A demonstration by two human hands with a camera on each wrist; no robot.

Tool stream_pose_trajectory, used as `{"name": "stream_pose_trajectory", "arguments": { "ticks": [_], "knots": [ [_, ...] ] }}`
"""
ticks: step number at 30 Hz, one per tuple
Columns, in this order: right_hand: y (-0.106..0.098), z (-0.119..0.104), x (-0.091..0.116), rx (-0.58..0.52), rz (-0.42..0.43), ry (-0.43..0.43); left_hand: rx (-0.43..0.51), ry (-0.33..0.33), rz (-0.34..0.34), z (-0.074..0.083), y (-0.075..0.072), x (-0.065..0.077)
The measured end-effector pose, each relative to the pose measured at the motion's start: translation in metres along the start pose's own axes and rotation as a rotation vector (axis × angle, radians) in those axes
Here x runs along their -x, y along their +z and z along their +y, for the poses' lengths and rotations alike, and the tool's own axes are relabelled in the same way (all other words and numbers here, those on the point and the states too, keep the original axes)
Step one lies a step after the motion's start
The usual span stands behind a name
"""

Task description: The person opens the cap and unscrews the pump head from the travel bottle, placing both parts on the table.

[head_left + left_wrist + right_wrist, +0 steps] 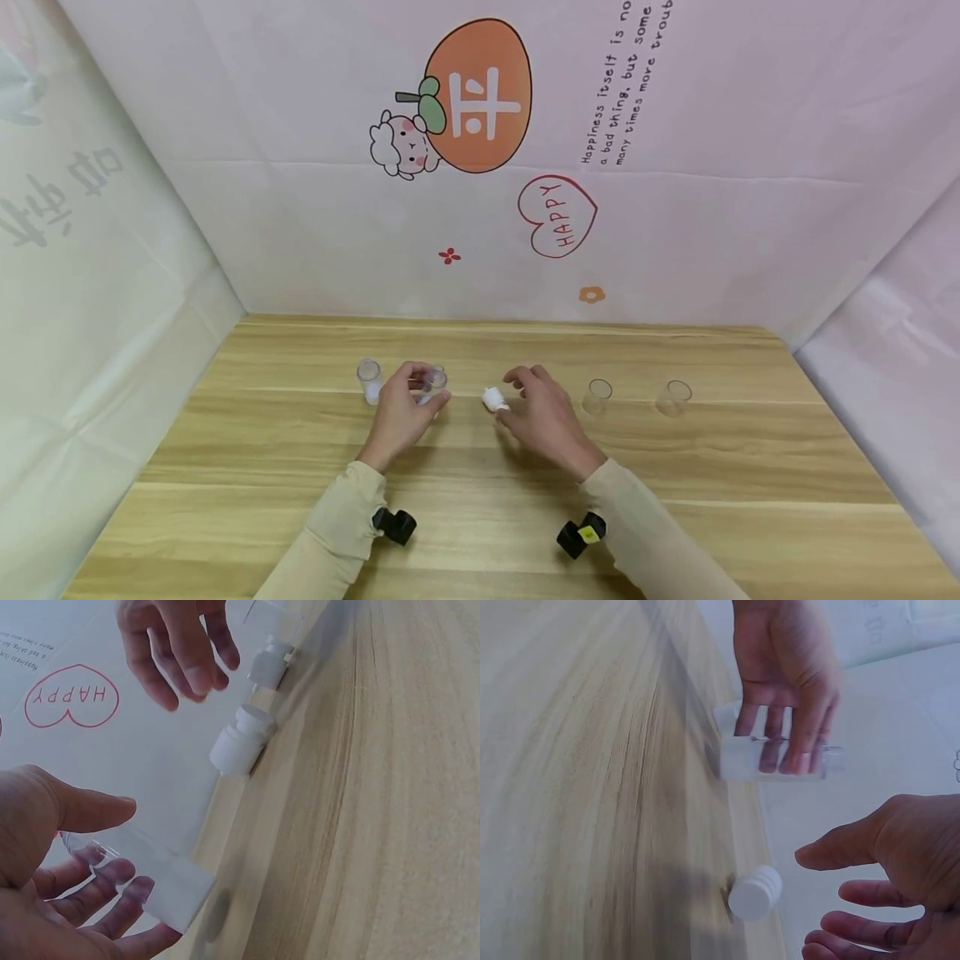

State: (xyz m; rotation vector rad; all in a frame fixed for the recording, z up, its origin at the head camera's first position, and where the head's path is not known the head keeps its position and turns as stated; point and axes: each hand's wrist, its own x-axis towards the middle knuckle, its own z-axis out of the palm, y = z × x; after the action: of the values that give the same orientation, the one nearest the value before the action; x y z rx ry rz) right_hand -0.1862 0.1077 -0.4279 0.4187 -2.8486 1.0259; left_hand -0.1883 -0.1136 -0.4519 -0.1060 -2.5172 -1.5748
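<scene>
My left hand (401, 412) holds a clear cylindrical container (791, 759) with a white lower part and a narrower clear top; its fingers curl around the side. Whether its base touches the table I cannot tell. To the right, a small white bottle (493, 398) with a ridged cap (751, 900) is on the table. Beside it, my right hand (542, 417) hovers with thumb and fingers spread, apart from the bottle and holding nothing. A second small white bottle (270, 666) shows farther off in the left wrist view, partly blurred.
Another clear container (369, 383) with white inside stands left of my left hand. Two clear glasses (597, 397) stand to the right of my right hand. The wooden table (480, 517) ends at a printed white backdrop (315, 242), with white sheets at both sides.
</scene>
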Motion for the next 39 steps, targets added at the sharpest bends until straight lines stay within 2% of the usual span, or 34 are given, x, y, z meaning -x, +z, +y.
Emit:
{"name": "stream_pose_trajectory", "arguments": {
  "ticks": [15, 23, 33, 39],
  "knots": [
    [-0.024, 0.021, 0.019, 0.030, 0.042, -0.066, 0.022, -0.032, 0.021, -0.005, 0.003, -0.001],
    [-0.035, 0.026, 0.020, 0.033, 0.055, -0.047, 0.020, -0.036, 0.036, -0.006, 0.003, -0.003],
    [-0.038, 0.031, 0.024, 0.042, 0.059, -0.038, 0.009, -0.051, 0.032, -0.008, 0.003, -0.001],
    [-0.042, 0.032, 0.024, 0.050, 0.074, -0.065, -0.038, -0.030, 0.032, -0.006, -0.001, 0.003]
  ]
}}
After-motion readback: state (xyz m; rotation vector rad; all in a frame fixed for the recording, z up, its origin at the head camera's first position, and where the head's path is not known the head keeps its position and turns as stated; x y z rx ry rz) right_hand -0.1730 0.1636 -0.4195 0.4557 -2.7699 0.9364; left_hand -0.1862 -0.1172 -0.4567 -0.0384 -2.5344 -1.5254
